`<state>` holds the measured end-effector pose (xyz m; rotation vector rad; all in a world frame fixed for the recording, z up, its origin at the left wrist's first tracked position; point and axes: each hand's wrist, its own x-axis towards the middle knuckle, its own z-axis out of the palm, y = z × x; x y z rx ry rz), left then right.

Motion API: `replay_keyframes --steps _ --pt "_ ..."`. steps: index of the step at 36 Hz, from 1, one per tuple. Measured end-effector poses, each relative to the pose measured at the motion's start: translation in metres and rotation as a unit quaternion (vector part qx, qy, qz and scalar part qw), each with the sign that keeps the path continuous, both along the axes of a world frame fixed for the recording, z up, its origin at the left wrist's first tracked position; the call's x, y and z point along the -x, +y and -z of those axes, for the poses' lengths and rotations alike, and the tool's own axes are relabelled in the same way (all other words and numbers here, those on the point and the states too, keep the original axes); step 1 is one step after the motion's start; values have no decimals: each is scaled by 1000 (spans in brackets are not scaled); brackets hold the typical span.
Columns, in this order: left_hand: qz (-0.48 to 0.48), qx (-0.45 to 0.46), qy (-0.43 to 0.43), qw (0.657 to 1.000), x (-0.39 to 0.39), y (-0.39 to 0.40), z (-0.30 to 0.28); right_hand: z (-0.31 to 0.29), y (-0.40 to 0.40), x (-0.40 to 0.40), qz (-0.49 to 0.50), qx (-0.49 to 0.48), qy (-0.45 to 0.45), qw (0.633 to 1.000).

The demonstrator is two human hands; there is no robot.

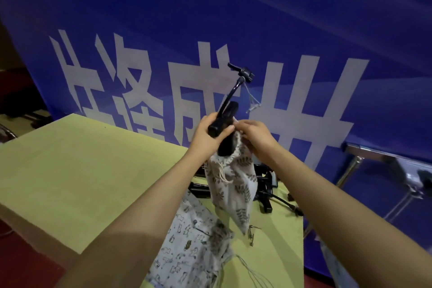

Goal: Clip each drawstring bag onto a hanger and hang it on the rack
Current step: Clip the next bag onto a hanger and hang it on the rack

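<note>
Centre frame: left hand (208, 133) grips black clip hanger (224, 114); right hand (254, 135) pinches rim of leaf-print drawstring bag (236, 182), which hangs above yellow table (70, 159).

The hanger (224, 114) is glossy black, and the clip pieces (264, 182) lying at three o'clock of the hanging bag are the same black. That hanging bag (233, 184) is off-white cloth printed with dark grey-brown leaf sprigs, its drawstring cream. At its six o'clock a second bag (187, 248) lies pale grey-white with small dark printed figures. The surface (81, 170) is flat yellow-green. Behind, at twelve o'clock, the banner (233, 7) is deep blue with large white characters. The floor (23, 264) at seven o'clock is dark red.
</note>
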<state>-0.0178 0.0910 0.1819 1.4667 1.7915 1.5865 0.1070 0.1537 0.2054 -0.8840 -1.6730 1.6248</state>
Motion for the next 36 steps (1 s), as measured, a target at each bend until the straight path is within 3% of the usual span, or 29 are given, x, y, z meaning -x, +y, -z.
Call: replay_keyframes --steps 5,7,11,15,19,23,28,32,36 --pt "-82 -26 35 996 -8 5 -1 18 3 -14 22 -62 13 998" --pt "-108 -31 54 992 -11 7 1 29 1 -18 18 -145 13 989" --pt "-159 -9 81 984 -10 7 6 44 -5 -23 66 -346 -41 935" --pt "-185 14 80 979 -9 3 12 46 -13 -24 -9 -351 -111 930" --pt "-201 36 65 977 -10 -2 18 48 -22 -17 -86 -389 -254 882" --pt "-207 47 65 975 -11 -6 19 59 -26 -7 -76 -448 -304 838" --pt "-217 64 94 970 -3 -7 22 62 -20 -13 -75 -378 -292 875" --pt "-237 112 150 953 1 -7 25 58 -7 -22 6 -336 -239 911" --pt "-249 131 247 927 -2 -4 29 56 7 -25 62 -320 -272 906"
